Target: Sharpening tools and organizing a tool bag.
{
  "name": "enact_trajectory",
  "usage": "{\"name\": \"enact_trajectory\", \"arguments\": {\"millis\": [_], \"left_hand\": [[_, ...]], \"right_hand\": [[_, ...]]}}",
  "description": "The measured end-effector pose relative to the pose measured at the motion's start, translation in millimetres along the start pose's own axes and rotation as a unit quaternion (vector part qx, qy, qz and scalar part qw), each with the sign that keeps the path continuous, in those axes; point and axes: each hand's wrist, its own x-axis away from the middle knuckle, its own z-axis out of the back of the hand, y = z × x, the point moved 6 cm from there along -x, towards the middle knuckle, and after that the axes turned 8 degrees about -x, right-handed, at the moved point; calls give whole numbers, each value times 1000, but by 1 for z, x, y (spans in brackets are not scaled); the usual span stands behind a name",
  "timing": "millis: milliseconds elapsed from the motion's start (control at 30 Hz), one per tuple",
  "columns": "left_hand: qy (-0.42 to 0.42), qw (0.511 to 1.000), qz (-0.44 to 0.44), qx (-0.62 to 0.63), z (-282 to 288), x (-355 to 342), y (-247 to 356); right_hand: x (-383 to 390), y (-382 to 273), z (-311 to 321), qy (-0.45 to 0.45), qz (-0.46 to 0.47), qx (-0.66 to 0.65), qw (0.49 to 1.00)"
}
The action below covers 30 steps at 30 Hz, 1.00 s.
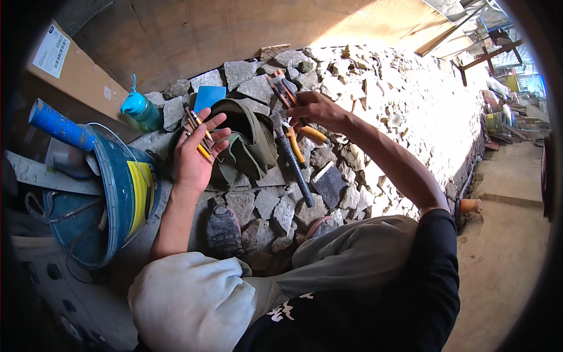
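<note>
Sticks [204,152] are pinched, partly hidden, in the left hand [196,163]; the right hand [321,111] clamps an orange tool [282,91], end hidden.

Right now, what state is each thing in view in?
Pencils, held in left hand
Orange-and-black tool, held in right hand
Teal bottle, capped
Blue bucket, uncovered, things inside
Olive fabric, rumpled
Black-handled tool, not held
Grey stones, broken, jumbled

harsh glare on rubble [404,105], left side shaded, black fisheye rim
</note>
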Motion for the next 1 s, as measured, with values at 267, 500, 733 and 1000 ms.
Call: {"name": "enact_trajectory", "arguments": {"millis": [267, 500, 733, 1000], "left_hand": [[-6, 999, -3, 49, -2, 13, 2], [-64, 996, -17, 62, -2, 10, -5], [-47, 998, 9, 33, -5, 7, -10], [-21, 998, 43, -37, -26, 18, -8]], "right_hand": [[6, 68, 7, -16, -137, 218, 966], [2, 109, 0, -30, -72, 348, 934], [-2, 94, 29, 130, -97, 463, 872], [-5, -82, -30, 164, 366, 264, 877]]}}
